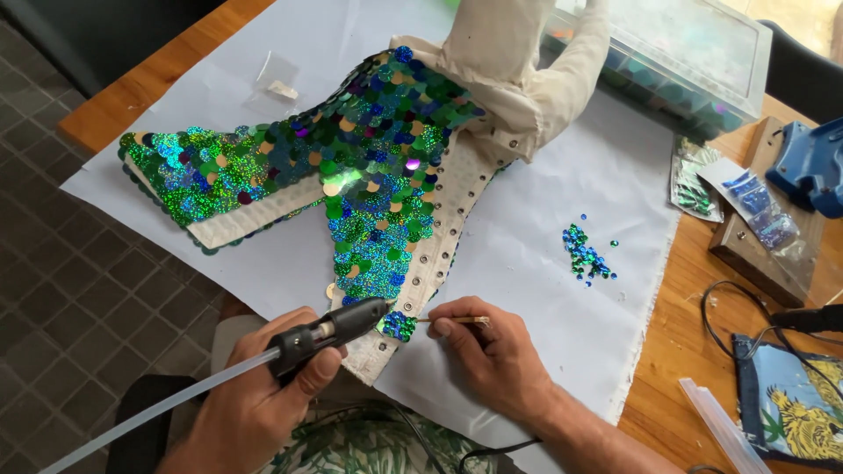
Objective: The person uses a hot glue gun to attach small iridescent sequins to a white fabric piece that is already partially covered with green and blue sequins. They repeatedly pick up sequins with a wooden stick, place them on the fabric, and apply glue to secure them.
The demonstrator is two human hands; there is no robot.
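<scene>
Left hand (263,395), nearest the lens at 7 o'clock, grips a black glue gun (329,332) with a clear glue stick (158,408) trailing out the back; nozzle touches the boot's lower edge. Sequined boot (351,167) lies across white paper (544,298), centre to 11 o'clock, cream lining bare along the eyelet strip. Right hand (496,355), at 5 o'clock, pinches a thin wooden stick (457,320), its tip at a fresh sequin cluster (399,326). Step looks like gluing sequins; next likely wants more from the loose sequins (587,254) at 3 o'clock. Wooden table (694,342), tiled floor (79,263), clear plastic storage box (685,53) at 1 o'clock.
</scene>
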